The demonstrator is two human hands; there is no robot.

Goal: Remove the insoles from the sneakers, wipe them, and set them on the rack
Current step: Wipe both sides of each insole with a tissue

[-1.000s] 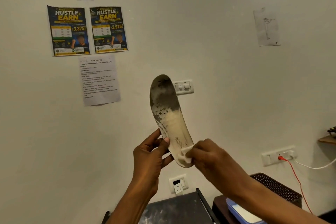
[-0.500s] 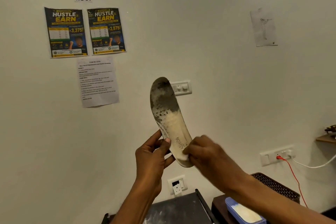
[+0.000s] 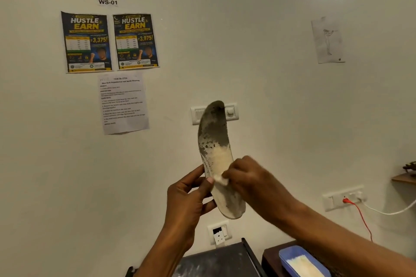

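Off-white wall [image 3: 258,51] fills nearly the whole view, and the insole [image 3: 213,141] is held up in the air in front of it, toe end up and heel end down, leaning slightly. Its upper part is stained dark grey and the middle is a pale cream. The left hand [image 3: 186,200] grips the insole by its left edge, thumb on the near face and fingers curled behind. The right hand [image 3: 249,180], fingers bunched, pinches a small white wipe [image 3: 220,179] and presses it against the insole's pale middle, just beside the left thumb.

Behind the insole's toe sits a white switch plate [image 3: 231,111], partly covered by it. Up and left of the insole hang two dark "Hustle & Earn" posters [image 3: 86,41] under a "WS-01" label [image 3: 108,2], with a printed instruction sheet [image 3: 123,102] below them. Up and right of the insole is a paper sketch [image 3: 328,39]. Right of the insole's heel a wall outlet [image 3: 355,197] carries a red plug [image 3: 345,200]. Below the insole are a small socket [image 3: 219,233], a dusty dark surface [image 3: 216,261] and, toward the right, a blue tray [image 3: 286,256] holding something white.
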